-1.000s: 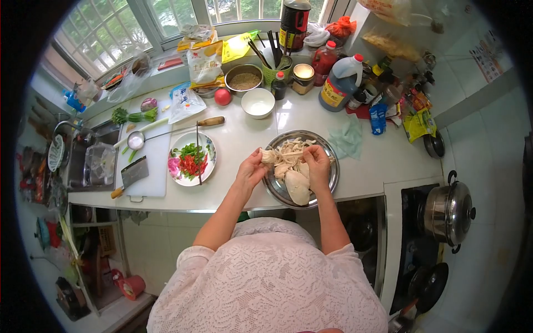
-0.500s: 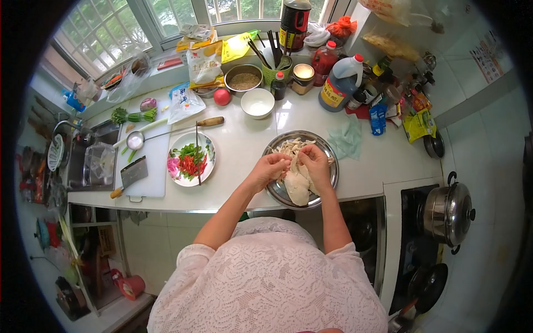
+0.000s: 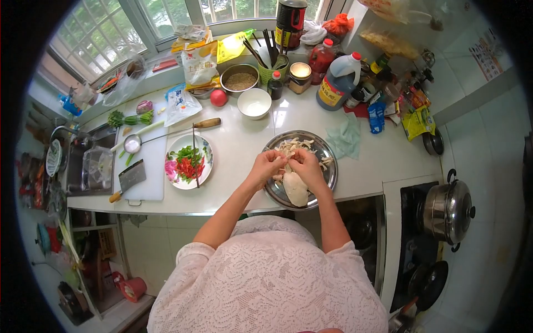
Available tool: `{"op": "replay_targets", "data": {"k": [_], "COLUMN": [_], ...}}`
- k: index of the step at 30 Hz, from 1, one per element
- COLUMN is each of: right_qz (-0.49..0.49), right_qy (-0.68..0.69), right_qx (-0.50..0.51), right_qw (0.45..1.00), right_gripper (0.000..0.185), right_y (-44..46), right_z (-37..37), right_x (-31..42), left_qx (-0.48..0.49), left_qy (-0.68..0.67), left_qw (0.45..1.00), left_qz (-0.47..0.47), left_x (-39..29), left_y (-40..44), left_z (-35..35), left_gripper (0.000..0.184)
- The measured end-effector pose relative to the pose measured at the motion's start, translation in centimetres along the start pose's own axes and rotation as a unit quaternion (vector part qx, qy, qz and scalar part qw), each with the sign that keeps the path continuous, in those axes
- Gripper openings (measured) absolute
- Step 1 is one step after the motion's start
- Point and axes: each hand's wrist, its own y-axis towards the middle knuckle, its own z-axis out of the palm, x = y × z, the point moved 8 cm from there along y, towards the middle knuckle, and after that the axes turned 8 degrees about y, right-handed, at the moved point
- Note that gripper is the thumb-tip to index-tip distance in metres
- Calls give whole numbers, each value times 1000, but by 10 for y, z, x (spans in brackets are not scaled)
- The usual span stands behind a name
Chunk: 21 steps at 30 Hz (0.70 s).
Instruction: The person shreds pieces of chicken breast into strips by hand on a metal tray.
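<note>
A round steel tray (image 3: 332, 180) sits near the counter's front edge, with shredded pale meat (image 3: 295, 145) at its back and a larger smooth pale piece (image 3: 295, 190) at its front. Over the tray, my left hand (image 3: 267, 168) pinches a small bit of the meat. Close beside it on the right, my right hand (image 3: 305, 167) also has its fingertips closed on meat. The fingertips of both hands nearly meet, and the bit between them is mostly hidden.
Left of the tray is a plate (image 3: 208, 150) of chopped red and green vegetables with chopsticks. A cleaver (image 3: 131, 174) lies on the cutting board (image 3: 152, 191). Behind stand a white bowl (image 3: 255, 104) and several bottles. A lidded pot (image 3: 444, 213) is at the right.
My hands have come together from farther apart over the tray. The strip of meat seen between them earlier is now mostly covered by fingers. The view has shifted slightly.
</note>
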Motion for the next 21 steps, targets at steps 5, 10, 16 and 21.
{"op": "replay_targets", "data": {"k": [5, 10, 16, 21], "right_qz": [-28, -61, -34, -91], "right_qy": [-47, 70, 88, -275], "right_qx": [-10, -37, -131, -138], "right_qw": [998, 995, 987, 947], "right_gripper": [7, 2, 1, 15], "right_y": [18, 35, 29, 22], "right_z": [-4, -24, -78, -80], "right_x": [43, 49, 11, -4], "left_qx": [19, 28, -5, -33], "left_qy": [27, -90, -101, -56], "left_qw": [998, 995, 994, 998], "left_qz": [51, 26, 28, -7], "left_x": [-38, -57, -17, 20], "left_y": [18, 22, 36, 43], "left_z": [3, 9, -29, -22], "left_gripper": [9, 7, 11, 21]}}
